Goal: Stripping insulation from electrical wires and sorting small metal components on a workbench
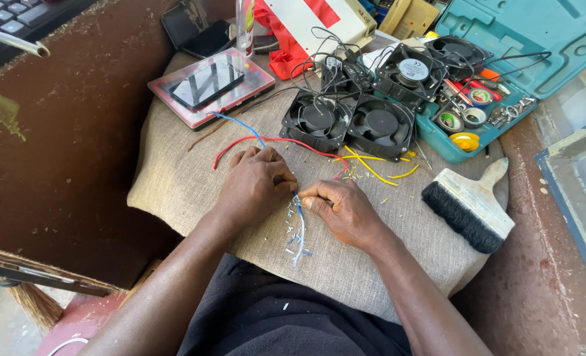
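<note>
Head view, left hand: the left hand (256, 181) is laid knuckles-up on the burlap-covered cushion (187, 184), its fingers curled shut around a blue wire (300, 227) at the fingertips.
Head view, right hand: the right hand (345, 209) is set just beside the left, thumb and forefinger pinched closed on the same blue wire (the pinch point sits between the two hands).
Blue wire: its loose pale end is trailed down the cloth toward the body; a further blue stretch is seen beyond the left hand.
Red wire: a red wire (286, 140) is curved across the cloth just beyond the knuckles.
Yellow offcuts: yellow wire pieces (372, 166) are scattered near the fans.
Fans: four black cooling fans (345, 122) are grouped beyond the hands.
Brush: a black-bristled brush (471, 207) is laid to the right, well apart.
Toolbox: a teal case (497, 39) is opened at the far right.
</note>
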